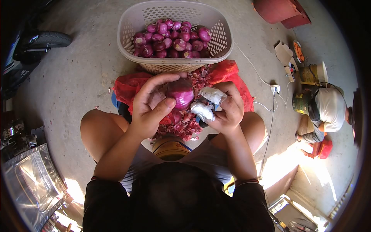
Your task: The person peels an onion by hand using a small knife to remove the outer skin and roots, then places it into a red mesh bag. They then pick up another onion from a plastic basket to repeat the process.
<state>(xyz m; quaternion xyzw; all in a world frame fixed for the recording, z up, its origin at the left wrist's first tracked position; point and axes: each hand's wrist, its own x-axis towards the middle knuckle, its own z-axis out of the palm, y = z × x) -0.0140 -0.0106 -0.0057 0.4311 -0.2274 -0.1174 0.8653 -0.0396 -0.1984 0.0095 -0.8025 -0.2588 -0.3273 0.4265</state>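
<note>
My left hand [148, 106] is closed around a peeled-looking red onion [181, 94], its thumb along the near side. Just to the right, my right hand [228, 106] is curled, with white wrapping [203, 110] on the thumb and another finger. Something dark shows by those fingers, but what they grip I cannot make out. Below both hands lies a heap of red onion skins [181, 129], with red mesh sacking [232, 75] around it. Beyond them stands a plastic basket [125, 46] holding many red onions [170, 38].
A yellowish bucket [168, 149] sits between my legs. White cable and a plug adapter [275, 88] lie on the floor at right. Another person [330, 108] is bent over near buckets [309, 74]. At far left is a motorbike wheel [50, 39].
</note>
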